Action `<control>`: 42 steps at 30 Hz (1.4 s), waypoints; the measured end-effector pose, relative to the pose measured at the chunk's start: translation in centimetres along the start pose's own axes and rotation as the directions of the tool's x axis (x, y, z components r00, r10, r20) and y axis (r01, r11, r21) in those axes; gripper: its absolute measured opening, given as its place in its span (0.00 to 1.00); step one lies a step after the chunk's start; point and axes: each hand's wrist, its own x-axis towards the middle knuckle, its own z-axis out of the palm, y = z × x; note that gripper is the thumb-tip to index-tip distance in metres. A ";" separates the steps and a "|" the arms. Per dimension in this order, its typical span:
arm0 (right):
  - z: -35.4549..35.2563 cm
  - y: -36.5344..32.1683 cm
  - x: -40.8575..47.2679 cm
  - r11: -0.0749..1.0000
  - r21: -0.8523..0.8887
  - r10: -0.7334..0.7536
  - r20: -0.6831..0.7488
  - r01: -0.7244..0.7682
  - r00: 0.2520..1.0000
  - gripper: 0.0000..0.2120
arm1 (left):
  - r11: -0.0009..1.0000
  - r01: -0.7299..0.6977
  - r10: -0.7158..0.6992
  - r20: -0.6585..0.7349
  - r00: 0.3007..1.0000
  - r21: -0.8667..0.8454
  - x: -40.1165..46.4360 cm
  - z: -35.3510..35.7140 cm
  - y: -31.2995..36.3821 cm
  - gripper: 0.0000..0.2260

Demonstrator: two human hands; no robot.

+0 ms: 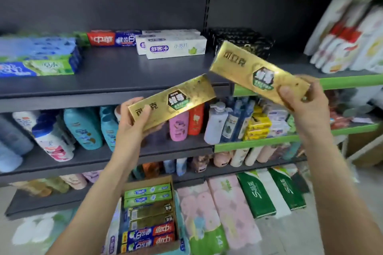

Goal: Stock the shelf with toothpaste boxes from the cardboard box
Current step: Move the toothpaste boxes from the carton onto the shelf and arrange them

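My left hand (132,124) grips one gold toothpaste box (186,94) by its left end, in front of the dark shelf (116,72). My right hand (304,99) grips a second gold toothpaste box (244,64) by its right end, tilted up-left toward the shelf's right part. On the shelf lie blue-green boxes (41,58), a red-blue box (109,39), white boxes (176,47) and black boxes (242,41). Low down between my arms stands the cardboard box (149,180), holding several green, gold and red-blue toothpaste boxes (149,215).
Shampoo and lotion bottles (83,128) fill the shelf below. Green-edged shelves (350,80) on the right carry packaged goods. Tissue packs (228,213) lie on the floor beside the cardboard box. The shelf's front middle strip is bare.
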 end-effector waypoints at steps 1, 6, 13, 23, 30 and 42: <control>-0.7 0.4 2.4 0.999 0.011 -0.040 -0.021 0.040 0.999 0.14 | 0.998 -0.045 0.046 -0.059 0.997 0.032 0.5 1.1 0.0 0.04; -1.3 3.6 14.3 0.925 -0.279 -0.210 0.188 0.257 0.959 0.17 | 0.981 -0.135 0.166 -0.237 0.957 0.141 2.3 6.1 0.5 0.08; 0.9 8.7 23.6 0.655 -0.606 -0.158 0.474 0.452 0.866 0.20 | 0.805 -0.383 0.439 -0.022 0.898 0.453 6.2 12.5 2.5 0.05; -2.1 10.8 25.8 0.886 -0.372 -0.130 0.374 0.277 0.918 0.11 | 0.671 -0.290 0.019 0.376 0.926 0.682 14.8 20.3 -1.8 0.18; -3.4 9.0 23.9 0.697 -0.528 -0.329 0.367 0.486 0.870 0.12 | 0.326 -0.419 0.291 0.331 0.897 0.848 15.1 24.0 -3.4 0.23; 5.1 6.2 5.2 0.415 -0.186 -0.667 0.604 0.891 0.436 0.10 | 0.302 -0.572 0.579 0.330 0.746 0.763 2.4 11.1 -4.0 0.13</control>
